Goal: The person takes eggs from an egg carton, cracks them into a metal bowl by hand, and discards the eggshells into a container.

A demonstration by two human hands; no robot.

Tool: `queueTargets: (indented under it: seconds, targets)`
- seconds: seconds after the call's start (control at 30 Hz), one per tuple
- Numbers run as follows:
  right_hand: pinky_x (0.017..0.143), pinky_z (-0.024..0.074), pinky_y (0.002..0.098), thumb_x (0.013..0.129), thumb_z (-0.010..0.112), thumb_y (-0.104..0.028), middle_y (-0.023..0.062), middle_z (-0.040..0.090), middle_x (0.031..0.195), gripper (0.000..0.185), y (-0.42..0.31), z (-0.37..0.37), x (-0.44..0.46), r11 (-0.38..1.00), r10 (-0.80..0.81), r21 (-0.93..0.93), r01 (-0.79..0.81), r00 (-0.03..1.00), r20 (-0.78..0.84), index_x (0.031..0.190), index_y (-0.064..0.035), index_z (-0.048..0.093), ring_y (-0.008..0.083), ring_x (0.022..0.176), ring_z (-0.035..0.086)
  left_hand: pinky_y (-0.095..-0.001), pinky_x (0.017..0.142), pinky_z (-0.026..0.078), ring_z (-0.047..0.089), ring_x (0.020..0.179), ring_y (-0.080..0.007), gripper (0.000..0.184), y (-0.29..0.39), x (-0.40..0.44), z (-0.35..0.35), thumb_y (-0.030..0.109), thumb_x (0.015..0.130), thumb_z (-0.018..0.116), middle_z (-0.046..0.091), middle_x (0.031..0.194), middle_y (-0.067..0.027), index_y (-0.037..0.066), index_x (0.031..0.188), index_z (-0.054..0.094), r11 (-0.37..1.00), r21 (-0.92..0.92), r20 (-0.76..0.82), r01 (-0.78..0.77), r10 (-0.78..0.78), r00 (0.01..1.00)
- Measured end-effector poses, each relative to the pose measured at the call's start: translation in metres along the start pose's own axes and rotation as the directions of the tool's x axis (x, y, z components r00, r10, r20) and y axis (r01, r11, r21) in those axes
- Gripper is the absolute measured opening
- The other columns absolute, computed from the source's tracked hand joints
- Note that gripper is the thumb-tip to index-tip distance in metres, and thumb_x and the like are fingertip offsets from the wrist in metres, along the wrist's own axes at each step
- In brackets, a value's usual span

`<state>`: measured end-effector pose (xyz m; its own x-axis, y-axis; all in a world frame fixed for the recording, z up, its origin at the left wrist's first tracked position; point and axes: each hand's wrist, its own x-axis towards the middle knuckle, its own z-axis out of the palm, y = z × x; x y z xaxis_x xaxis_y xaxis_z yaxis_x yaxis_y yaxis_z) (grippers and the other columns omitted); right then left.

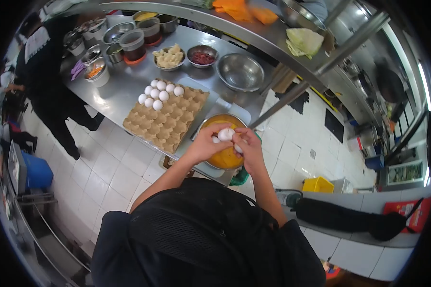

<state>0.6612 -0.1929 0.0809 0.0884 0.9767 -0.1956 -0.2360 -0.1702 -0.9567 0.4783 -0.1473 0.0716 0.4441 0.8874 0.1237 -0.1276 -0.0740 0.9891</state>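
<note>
Both hands meet above a metal bowl (pixel 221 118) that holds yellow-orange beaten-looking egg (pixel 222 160). A white egg (pixel 226 134) is between the fingertips of my left hand (pixel 207 144) and my right hand (pixel 250 152); I cannot tell whether its shell is cracked. Another white piece, egg or shell, shows against my left palm. A further pale egg or shell (pixel 240 147) lies under the curled fingers of my right hand. Left of the bowl, a cardboard egg tray (pixel 163 125) carries several white eggs (pixel 157 92) at its far end, its nearer cups bare.
Farther along the steel table stand an empty-looking metal bowl (pixel 240 72), a bowl of red pieces (pixel 202 56), a bowl of pale chunks (pixel 169 57) and dark-filled containers (pixel 133 45). An overhead shelf (pixel 254 29) holds cabbage (pixel 304 42). A person in dark clothes (pixel 50 81) stands left.
</note>
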Motion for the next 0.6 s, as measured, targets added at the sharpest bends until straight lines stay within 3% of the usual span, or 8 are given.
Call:
queueTargets:
  seconds: [0.03, 0.07, 0.13, 0.17, 0.3, 0.37, 0.53, 0.6]
  targets:
    - [0.052, 0.0436, 0.0222, 0.096, 0.069, -0.014, 0.0024, 0.064, 0.091, 0.029, 0.0, 0.004, 0.002, 0.998, 0.048, -0.038, -0.048, 0.999, 0.016, 0.123, -0.0065, 0.062, 0.0083, 0.065, 0.058, -0.0296, 0.096, 0.049, 0.064, 0.109, -0.016, 0.05, 0.004, -0.003, -0.001, 0.014, 0.087, 0.078, 0.069, 0.12, -0.0093, -0.001, 0.132, 0.063, 0.99, -0.025, 0.035, 0.137, -0.136, 0.99]
    - [0.052, 0.0437, 0.0216, 0.094, 0.07, -0.014, 0.0015, 0.064, 0.089, 0.029, 0.0, 0.007, 0.003, 0.992, 0.098, -0.078, -0.096, 0.995, 0.026, 0.121, -0.0061, 0.064, 0.0078, 0.065, 0.058, -0.0296, 0.096, 0.049, 0.064, 0.109, -0.016, 0.05, 0.002, -0.004, -0.002, 0.014, 0.087, 0.078, 0.069, 0.12, -0.0093, -0.001, 0.132, 0.063, 0.991, -0.022, 0.014, 0.132, -0.132, 0.991]
    - [0.053, 0.0446, 0.0208, 0.091, 0.072, -0.014, 0.0008, 0.065, 0.087, 0.031, 0.0, 0.015, 0.006, 0.988, 0.08, -0.132, -0.081, 0.997, -0.013, 0.12, -0.0045, 0.066, 0.0059, 0.068, 0.06, -0.0283, 0.092, 0.05, 0.065, 0.104, -0.0138, 0.049, -0.012, -0.004, -0.002, 0.017, 0.091, 0.073, 0.071, 0.118, -0.0091, -0.001, 0.135, 0.062, 0.951, -0.153, 0.007, 0.268, -0.27, 0.963]
    - [0.056, 0.0467, 0.0215, 0.089, 0.074, -0.013, 0.0012, 0.065, 0.086, 0.031, 0.003, 0.015, 0.008, 0.967, -0.035, -0.254, 0.031, 0.999, -0.009, 0.118, -0.0035, 0.068, 0.0062, 0.07, 0.061, -0.0281, 0.086, 0.052, 0.066, 0.094, -0.0119, 0.046, -0.013, -0.006, 0.0, 0.015, 0.092, 0.067, 0.074, 0.11, -0.008, -0.001, 0.135, 0.062, 0.98, -0.13, -0.039, 0.149, -0.155, 0.987]
    - [0.067, 0.0515, 0.0247, 0.084, 0.076, -0.012, 0.0032, 0.067, 0.083, 0.03, 0.016, 0.018, 0.009, 0.806, -0.28, -0.534, 0.255, 0.959, 0.037, 0.111, -0.0007, 0.07, 0.0087, 0.075, 0.064, -0.024, 0.077, 0.052, 0.065, 0.089, -0.0076, 0.043, -0.017, -0.01, -0.004, 0.003, 0.091, 0.062, 0.073, 0.105, -0.0043, 0.002, 0.134, 0.065, 0.966, 0.007, -0.05, 0.26, -0.259, 0.965]
    - [0.066, 0.0508, 0.0236, 0.084, 0.075, -0.009, 0.0026, 0.068, 0.085, 0.03, 0.024, 0.016, 0.012, 0.814, -0.29, -0.513, 0.273, 0.956, 0.049, 0.113, -0.0007, 0.07, 0.0079, 0.074, 0.064, -0.0266, 0.081, 0.053, 0.066, 0.092, -0.0106, 0.046, -0.013, -0.008, -0.003, -0.001, 0.086, 0.056, 0.075, 0.104, -0.0066, 0.001, 0.13, 0.067, 0.96, 0.216, -0.114, 0.178, -0.157, 0.981]
    - [0.067, 0.0515, 0.0241, 0.083, 0.074, -0.006, 0.0028, 0.069, 0.087, 0.034, 0.02, 0.009, 0.01, 0.802, -0.356, -0.503, 0.321, 0.934, 0.029, 0.117, -0.0024, 0.07, 0.009, 0.073, 0.064, -0.031, 0.09, 0.052, 0.068, 0.101, -0.0174, 0.046, 0.002, 0.002, -0.02, 0.0, 0.084, 0.06, 0.074, 0.115, -0.0144, 0.002, 0.129, 0.068, 0.927, 0.354, 0.002, 0.124, -0.134, 0.991]
    - [0.082, 0.054, 0.0286, 0.082, 0.074, -0.007, 0.0101, 0.073, 0.101, 0.035, 0.015, 0.005, 0.008, 0.739, -0.415, -0.556, 0.38, 0.907, 0.069, 0.117, -0.0032, 0.071, 0.0128, 0.089, 0.068, -0.0326, 0.093, 0.052, 0.069, 0.104, -0.0203, 0.046, 0.012, 0.008, -0.022, 0.001, 0.084, 0.061, 0.072, 0.12, -0.0174, 0.003, 0.13, 0.067, 0.921, 0.374, 0.059, 0.112, -0.144, 0.988]
